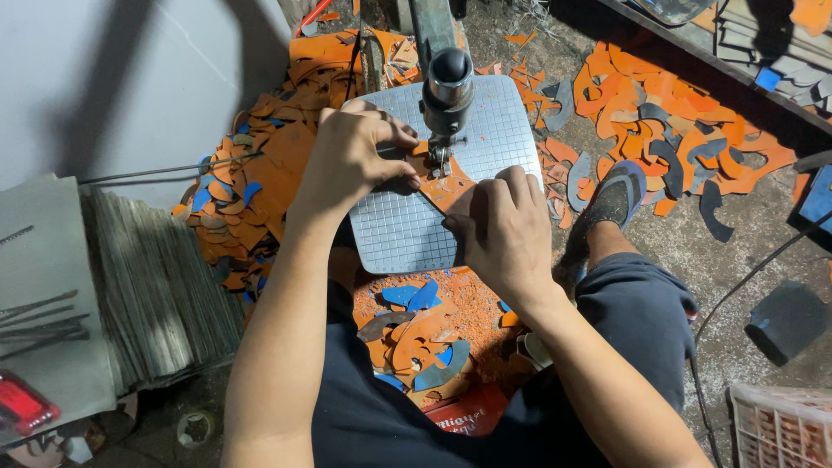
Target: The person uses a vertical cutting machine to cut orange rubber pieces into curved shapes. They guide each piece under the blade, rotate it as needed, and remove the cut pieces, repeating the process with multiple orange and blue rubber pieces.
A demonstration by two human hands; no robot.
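An orange sheet piece [446,186] lies on the gridded metal table [399,234] of a cutting machine, right under the machine's black and silver head [449,87]. My left hand [351,156] presses on the piece's far left part, fingers curled next to the blade. My right hand [503,230] holds the piece's near end down on the table, fingers closed over it. Most of the piece is hidden under my hands.
Orange, blue and grey offcuts [251,186] are heaped left of the machine, on the floor at the right [676,130] and under the table [425,334]. A stack of grey sheets [156,286] stands at the left. My sandalled foot [615,195] rests to the right.
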